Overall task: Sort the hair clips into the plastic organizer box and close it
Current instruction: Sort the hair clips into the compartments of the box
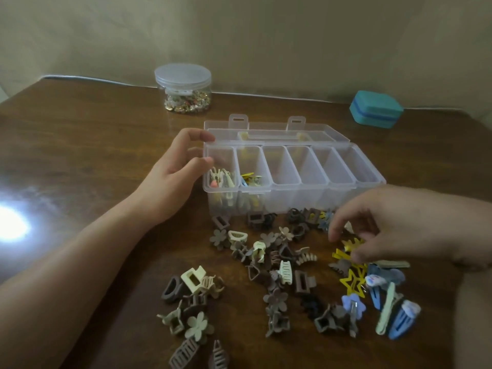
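A clear plastic organizer box stands open on the table, its lid tipped back. The two leftmost compartments hold small clips; the other compartments look bare. My left hand cups the box's left end, fingertips and thumb on its wall. Loose hair clips in brown, beige, yellow and blue lie spread in front of the box. My right hand hovers over the right part of the pile and pinches a yellow clip between thumb and fingers.
A lidded clear jar of small shiny pieces stands at the back of the wooden table. A teal case sits at the back right. A bright light glare lies at the left edge.
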A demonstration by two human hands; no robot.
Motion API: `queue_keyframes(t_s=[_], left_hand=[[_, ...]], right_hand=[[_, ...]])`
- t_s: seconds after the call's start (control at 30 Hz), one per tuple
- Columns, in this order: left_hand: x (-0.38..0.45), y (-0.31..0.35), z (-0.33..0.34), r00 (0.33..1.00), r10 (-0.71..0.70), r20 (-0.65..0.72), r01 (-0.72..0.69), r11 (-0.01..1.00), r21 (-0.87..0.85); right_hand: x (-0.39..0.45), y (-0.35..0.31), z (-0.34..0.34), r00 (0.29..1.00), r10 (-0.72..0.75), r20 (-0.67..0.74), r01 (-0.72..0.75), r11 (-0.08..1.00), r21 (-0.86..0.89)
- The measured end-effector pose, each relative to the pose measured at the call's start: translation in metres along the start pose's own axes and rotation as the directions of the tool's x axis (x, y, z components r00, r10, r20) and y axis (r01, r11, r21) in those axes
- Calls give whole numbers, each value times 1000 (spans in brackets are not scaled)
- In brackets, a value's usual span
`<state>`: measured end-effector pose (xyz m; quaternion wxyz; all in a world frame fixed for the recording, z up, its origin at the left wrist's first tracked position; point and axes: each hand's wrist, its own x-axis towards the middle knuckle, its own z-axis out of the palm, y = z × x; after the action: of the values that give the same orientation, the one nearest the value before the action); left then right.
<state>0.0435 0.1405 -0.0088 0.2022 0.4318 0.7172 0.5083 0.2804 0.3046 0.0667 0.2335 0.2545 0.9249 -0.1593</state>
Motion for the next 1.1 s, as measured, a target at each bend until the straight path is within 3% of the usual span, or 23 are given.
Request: queue_keyframes(t_s=[0.23, 0.33, 0.43, 0.57, 0.63, 0.7, 0.73, 0.8, 0.87, 0.97, 1.1], left_hand=[[0, -2, 0, 1000, -7, 0, 7, 1000, -25], [1, -2, -1, 1000, -8, 2, 8, 1000, -29], [2, -3, -1, 1000, 2, 4, -2, 1000, -24], [2, -3, 1, 1000, 15, 6, -14, 1000, -28], [2, -3, 1, 1000, 15, 10, -15, 999, -36], [2, -3, 1, 1000, 16, 12, -15, 999, -39], [2, -2, 0, 1000, 16, 10, -15, 999, -40], [2, -3, 0, 1000, 13, 9, -13, 999, -44], [2, -3, 0, 1000, 17, 5, -17, 999, -47], [2, -3, 0, 1000, 25, 3, -25, 999, -41], [2, -3, -1, 1000, 18, 9, -18, 999, -43]], right_hand=[[10, -5, 5, 996, -55, -63, 48, 992, -113], [8, 1, 2, 986, -139, -88, 142, 989, 37], [-2, 6, -4, 940, -278, -198, 323, 911, 256], [-4, 2, -7, 819, -362, -445, 526, 783, 331], [3, -10, -4, 717, -264, -645, 600, 704, 379], [15, -26, 0, 567, -108, -817, 664, 647, 375], [22, -35, 2, 498, -42, -866, 671, 652, 354], [35, -49, 5, 430, 30, -902, 636, 700, 326], [47, -56, 8, 431, 6, -902, 539, 800, 263], [56, -58, 12, 496, -51, -867, 399, 900, 176], [45, -46, 7, 415, -24, -910, 381, 912, 150]])
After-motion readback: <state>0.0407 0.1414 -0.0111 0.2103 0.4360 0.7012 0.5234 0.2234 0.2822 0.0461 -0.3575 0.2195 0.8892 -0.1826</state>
